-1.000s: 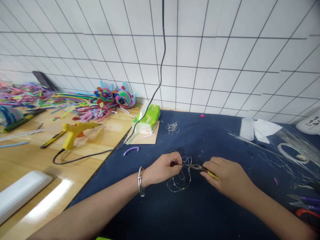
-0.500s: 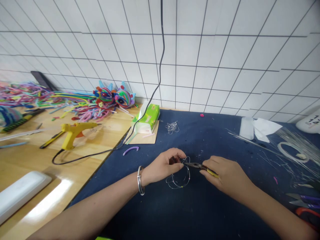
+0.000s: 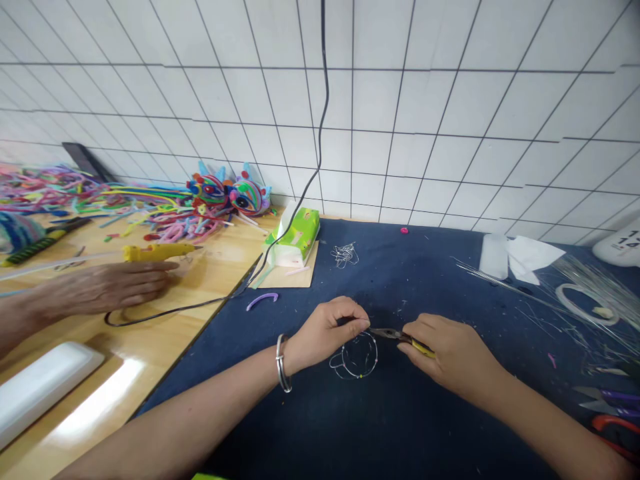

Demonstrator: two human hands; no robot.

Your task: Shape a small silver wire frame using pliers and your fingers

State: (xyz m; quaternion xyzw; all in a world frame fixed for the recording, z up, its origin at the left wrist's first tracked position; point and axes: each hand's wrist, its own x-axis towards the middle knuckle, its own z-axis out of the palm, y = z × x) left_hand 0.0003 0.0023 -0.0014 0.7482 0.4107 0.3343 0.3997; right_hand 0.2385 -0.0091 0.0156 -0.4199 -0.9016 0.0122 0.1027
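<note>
While the wire loop (image 3: 361, 377) was pinched over the blue cloth (image 3: 300, 427) by the closed fingers of the left hand (image 3: 327, 335), the pliers (image 3: 387, 333) were gripped in the curled right hand (image 3: 447, 348). The wire loop could be kinked or let slip by too sharp a twist.

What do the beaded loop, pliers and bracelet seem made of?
Beaded loop: probably metal wire, thin and silvery; beads too small to judge. Pliers: likely steel head, dull dark grey; yellow handle, perhaps plastic. Bracelet: looks like polished metal, since its silvery band catches bright highlights.
</note>
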